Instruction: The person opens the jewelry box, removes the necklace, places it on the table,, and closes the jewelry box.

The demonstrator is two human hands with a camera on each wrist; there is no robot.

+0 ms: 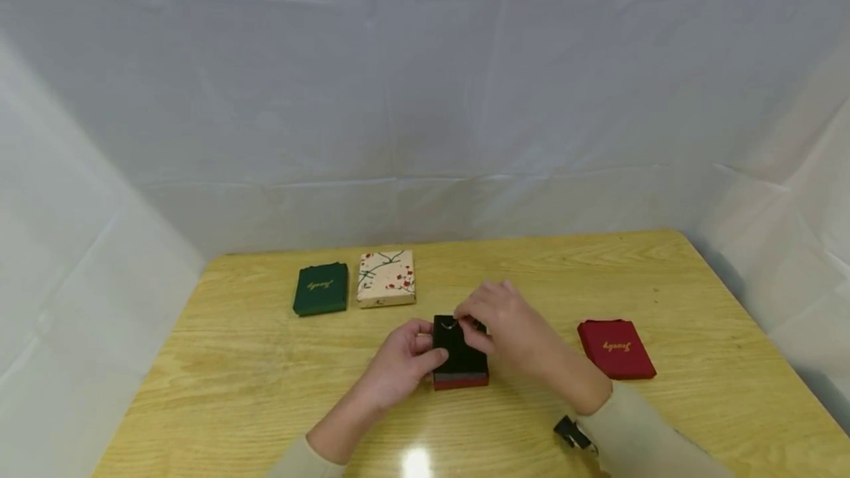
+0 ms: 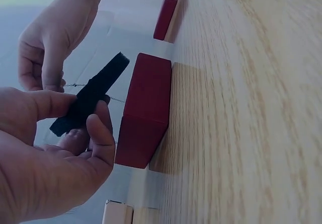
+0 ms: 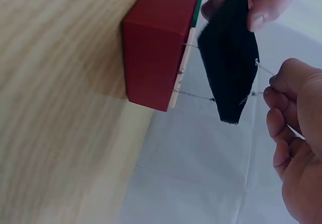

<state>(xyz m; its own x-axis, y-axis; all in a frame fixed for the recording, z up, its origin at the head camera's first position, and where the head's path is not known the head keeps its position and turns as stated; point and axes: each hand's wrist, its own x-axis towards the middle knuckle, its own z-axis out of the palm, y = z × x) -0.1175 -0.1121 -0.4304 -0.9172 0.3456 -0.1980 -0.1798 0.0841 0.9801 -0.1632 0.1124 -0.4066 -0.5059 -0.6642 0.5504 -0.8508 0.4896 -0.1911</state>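
My left hand (image 1: pixel 401 356) holds a black velvety pad (image 1: pixel 458 352) by its edge, thumb on one face and fingers behind. The pad is tilted above an open red box (image 2: pixel 146 93) on the table, apart from it in both wrist views. A thin silver chain (image 3: pixel 266 69) passes through the pad, and two strands of it run from the pad's underside to the box. On the pad's upper side my right hand (image 1: pixel 508 327) pinches the chain between thumb and forefinger. The inside of the box is hidden.
A red lid (image 1: pixel 617 349) with gold lettering lies to the right on the wooden table (image 1: pixel 265 389). At the back left are a green box (image 1: pixel 322 289) and a cream flower-patterned box (image 1: pixel 387 279). A small black clip-like thing (image 1: pixel 572 434) shows beside the right sleeve.
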